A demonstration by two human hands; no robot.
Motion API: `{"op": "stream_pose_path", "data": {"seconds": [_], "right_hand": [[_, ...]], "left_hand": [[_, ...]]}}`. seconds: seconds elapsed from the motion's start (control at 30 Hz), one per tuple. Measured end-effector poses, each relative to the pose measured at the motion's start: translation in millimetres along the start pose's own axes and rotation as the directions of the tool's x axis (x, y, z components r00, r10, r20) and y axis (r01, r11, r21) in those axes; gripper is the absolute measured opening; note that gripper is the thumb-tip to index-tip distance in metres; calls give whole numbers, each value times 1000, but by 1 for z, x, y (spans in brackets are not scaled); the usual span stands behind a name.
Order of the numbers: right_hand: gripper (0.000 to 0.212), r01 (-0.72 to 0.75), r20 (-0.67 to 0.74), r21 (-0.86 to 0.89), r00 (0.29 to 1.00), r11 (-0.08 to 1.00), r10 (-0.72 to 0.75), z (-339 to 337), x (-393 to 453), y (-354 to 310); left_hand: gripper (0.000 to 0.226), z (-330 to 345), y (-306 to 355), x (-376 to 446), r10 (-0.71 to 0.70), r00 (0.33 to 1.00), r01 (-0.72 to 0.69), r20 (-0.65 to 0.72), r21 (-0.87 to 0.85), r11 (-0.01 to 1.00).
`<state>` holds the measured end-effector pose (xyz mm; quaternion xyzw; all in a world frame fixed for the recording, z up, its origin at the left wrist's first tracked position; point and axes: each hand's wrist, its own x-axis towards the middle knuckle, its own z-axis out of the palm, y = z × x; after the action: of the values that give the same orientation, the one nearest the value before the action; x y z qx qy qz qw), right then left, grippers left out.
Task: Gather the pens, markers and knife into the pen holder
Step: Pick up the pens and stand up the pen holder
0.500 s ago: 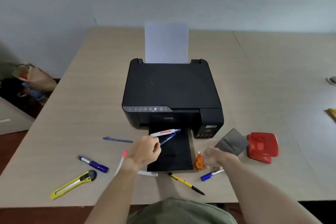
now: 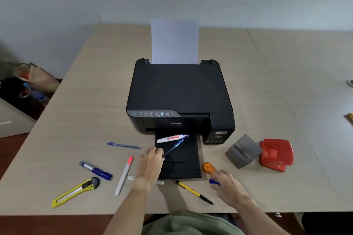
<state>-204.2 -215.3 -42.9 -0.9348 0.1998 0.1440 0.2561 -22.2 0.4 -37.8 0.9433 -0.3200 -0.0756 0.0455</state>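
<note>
My left hand (image 2: 150, 164) is shut on a dark blue pen (image 2: 174, 146) that points up over the printer's black output tray (image 2: 183, 170). A white marker (image 2: 172, 138) lies on that tray. My right hand (image 2: 230, 187) is blurred and closes over a blue-capped marker (image 2: 214, 181), hiding its body. On the table lie a yellow utility knife (image 2: 74, 191), a blue marker (image 2: 95, 170), a white pen with a pink cap (image 2: 124, 175), a thin blue pen (image 2: 123, 145) and a yellow pen (image 2: 193, 191). The grey pen holder (image 2: 242, 151) sits tilted at the right.
A black printer (image 2: 179, 97) with an upright sheet of paper stands mid-table. An orange correction tape (image 2: 208, 168) lies by the tray. A red hole punch (image 2: 276, 154) is beside the holder. A white stick (image 2: 131, 178) lies partly hidden under my left wrist.
My right hand has moved toward me onto the blue-capped marker, covering its white body. My left hand still holds the dark blue pen and has barely shifted.
</note>
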Motion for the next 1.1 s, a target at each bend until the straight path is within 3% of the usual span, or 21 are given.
{"op": "stream_pose_path", "data": {"seconds": [0.1,0.2,0.3,0.33,0.43,0.5,0.57,0.87,1.0,1.1], "right_hand": [[10,136,-217,21,968,991,-128,-16,-7,-6],[10,167,-417,59,900,984,-128,-41,-12,-2],[16,196,-526,25,837,980,-154,-74,-8,-1],[16,199,-554,26,818,980,-151,-84,-5,-1],[17,164,-681,94,730,982,-57,-110,10,-2],[19,161,-748,146,664,976,2,-123,19,0],[15,176,-773,200,633,964,45,-130,25,5],[11,71,-695,311,698,948,175,-99,21,25],[15,-65,-703,243,676,968,221,-81,17,35],[16,-133,-705,216,664,967,249,-73,13,42]], "left_hand": [[28,4,2,4,23,1000,-23,2,25,999],[34,7,3,8,66,997,-65,-27,27,998],[19,5,7,9,160,982,-159,-98,23,987],[7,4,9,10,206,970,-205,-131,21,979],[26,-3,21,14,298,938,-311,-177,-49,949],[24,-8,30,18,348,918,-369,-190,-91,925],[15,-9,39,22,405,895,-430,-186,-124,894],[15,-42,79,50,543,818,-574,-193,-197,795],[12,-56,97,68,557,799,-599,-227,-208,773],[11,-63,113,81,640,732,-675,-235,-122,727]]}}
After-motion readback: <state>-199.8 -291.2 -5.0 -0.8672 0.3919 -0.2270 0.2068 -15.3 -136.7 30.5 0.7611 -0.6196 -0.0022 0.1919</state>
